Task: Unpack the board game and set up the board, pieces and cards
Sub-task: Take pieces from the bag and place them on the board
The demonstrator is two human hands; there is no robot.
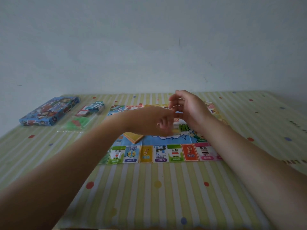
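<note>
**Board's down, one deck on it, pieces not unpacked yet**

Starting closest: striped green-and-white tablecloth with coloured dots, then the unfolded paper game board lying flat mid-table. Further in, a yellow-orange stack of cards on the board's left half, turned corner-on. Just above and right of it, left hand, too smeared to tell whether pinching anything or just curled. Right beside it, right hand, fingers loosely bent, thumb apart, apparently holding nothing. Further back and left, off the board: clear plastic bag of green pieces and small cards, long side running near-to-far, well apart from both hands but nearer the left one. Probably a left-hand reach next. Farthest left, the blue cardboard game box, close to the wall
</note>
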